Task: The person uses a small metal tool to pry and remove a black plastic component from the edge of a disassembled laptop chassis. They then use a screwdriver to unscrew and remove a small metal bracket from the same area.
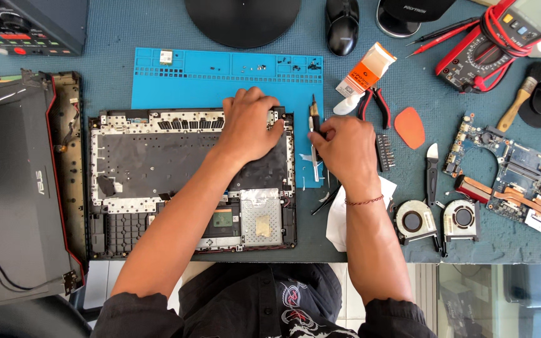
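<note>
We look down on a bench [114, 69] covered in grey-blue felt, with a bright blue silicone work mat [176, 81] at its middle and a pale tiled floor showing past the near edge. On the mat and felt lies the opened black laptop base with its bare keyboard backplate [158, 169]; a detached dark laptop lid [14, 188] sits to its left. Our left hand [248, 128] presses flat, fingers spread, on the base's upper right corner. Our right hand [345, 150], just beside that corner over the mat's right edge, is closed around a slim black-handled screwdriver [314, 134] standing nearly upright. To the right lie a row of dark screwdriver bits [384, 152], red-handled pliers [376, 105], an orange teardrop pry pick [409, 127], two round cooling fans [436, 220] and a blue motherboard [515, 175]; a red multimeter [502, 37] rests at the far corner.
</note>
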